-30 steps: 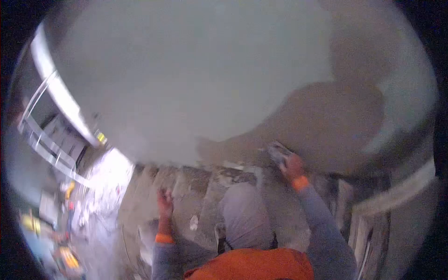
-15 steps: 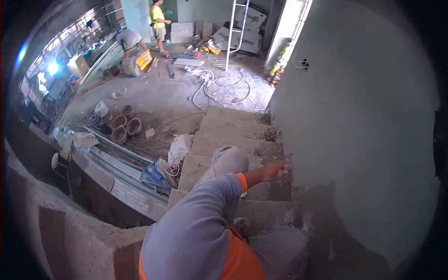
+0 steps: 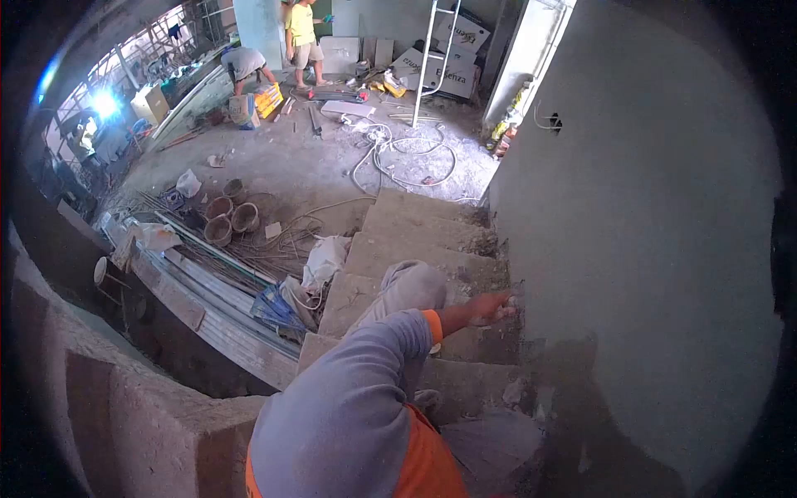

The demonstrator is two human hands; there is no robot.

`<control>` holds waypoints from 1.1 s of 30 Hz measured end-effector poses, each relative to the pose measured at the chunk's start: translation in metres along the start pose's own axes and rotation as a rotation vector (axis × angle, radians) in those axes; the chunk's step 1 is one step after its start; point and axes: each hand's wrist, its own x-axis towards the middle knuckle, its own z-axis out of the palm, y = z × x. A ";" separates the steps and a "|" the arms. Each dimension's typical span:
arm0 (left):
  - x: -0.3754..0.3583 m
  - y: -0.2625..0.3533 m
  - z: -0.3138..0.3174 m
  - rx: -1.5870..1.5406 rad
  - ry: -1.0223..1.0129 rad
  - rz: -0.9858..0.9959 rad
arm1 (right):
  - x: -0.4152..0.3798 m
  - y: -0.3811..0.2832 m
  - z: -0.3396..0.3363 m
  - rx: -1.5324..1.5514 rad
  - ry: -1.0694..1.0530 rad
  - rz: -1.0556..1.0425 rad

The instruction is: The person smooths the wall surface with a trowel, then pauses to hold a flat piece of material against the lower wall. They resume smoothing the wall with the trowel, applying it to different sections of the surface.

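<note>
Your left hand [image 3: 490, 308] is by the stairs' [image 3: 415, 245] right edge, close to the grey wall [image 3: 647, 207]; I can't tell whether its fingers grip anything. A darker patch [image 3: 589, 415] marks the wall's lower part. Past the stairs' left edge lie a white bag [image 3: 325, 259] and buckets [image 3: 245, 218].

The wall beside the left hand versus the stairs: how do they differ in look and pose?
The wall stands upright; the stairs descend.
The wall is one broad surface, while the stairs break into several levels.
The wall looks mostly smooth and grey; the stairs look browner and rougher.
Shared: they meet along an edge near the left hand.
</note>
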 end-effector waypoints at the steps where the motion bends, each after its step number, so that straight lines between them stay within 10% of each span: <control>1: 0.000 0.000 0.002 0.006 0.014 0.015 | 0.002 0.002 0.000 0.002 0.002 -0.005; 33: 0.001 -0.017 0.014 0.098 -0.083 -0.040 | 0.013 0.006 0.014 0.028 -0.002 0.012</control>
